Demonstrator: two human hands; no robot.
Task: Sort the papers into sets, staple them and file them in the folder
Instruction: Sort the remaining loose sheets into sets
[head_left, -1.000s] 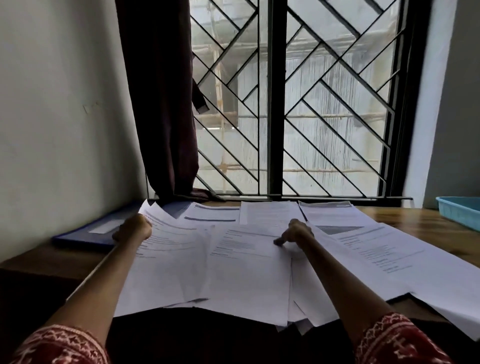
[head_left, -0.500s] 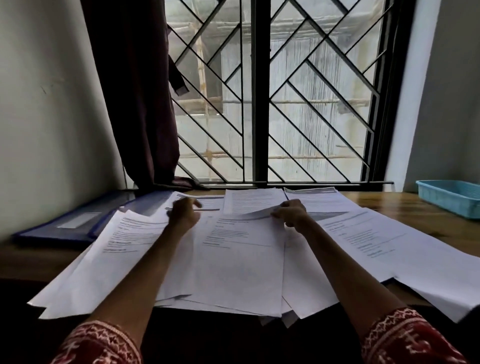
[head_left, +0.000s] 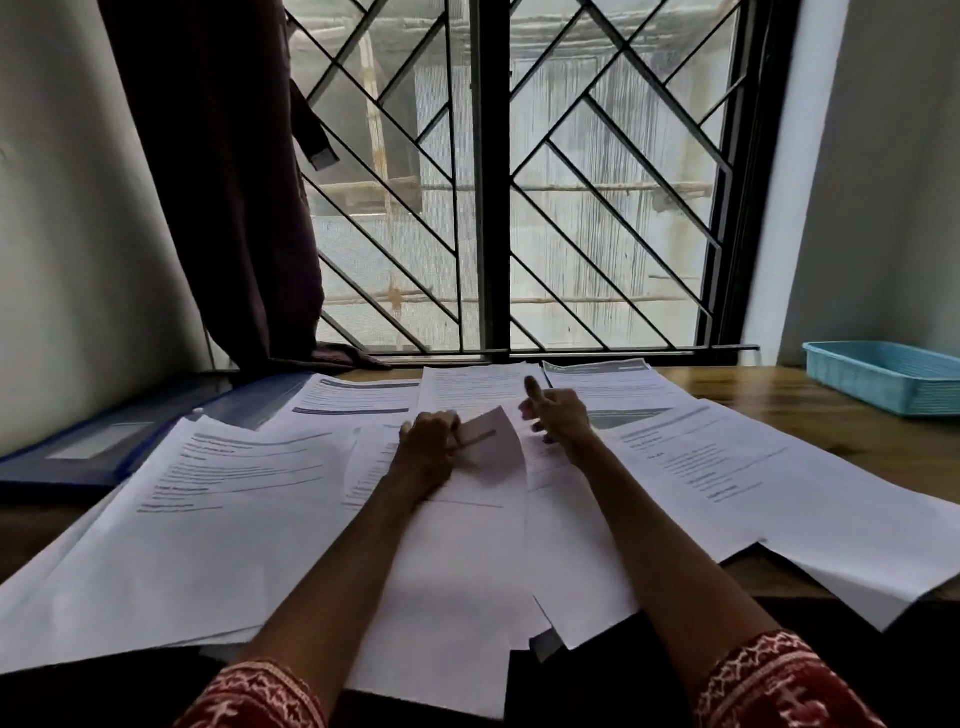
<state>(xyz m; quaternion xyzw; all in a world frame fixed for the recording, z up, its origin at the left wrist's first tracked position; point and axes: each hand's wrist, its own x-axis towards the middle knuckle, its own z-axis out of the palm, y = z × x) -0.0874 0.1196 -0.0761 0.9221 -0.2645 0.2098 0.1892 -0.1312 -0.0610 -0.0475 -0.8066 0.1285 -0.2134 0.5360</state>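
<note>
Since last frame my left hand slid over and pinches the middle sheet's top edge, curling it up, right hand loose and empty, so I'm still sorting and next I'd match it to a set.

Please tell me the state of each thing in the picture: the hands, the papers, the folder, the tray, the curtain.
Left hand: grips the curled top edge of the middle sheet.
Right hand: open, raised, holds nothing.
Papers: loose, spread, overlapping.
Blue folder: closed, flat.
Blue tray: contents not visible.
Curtain: drawn aside.
</note>
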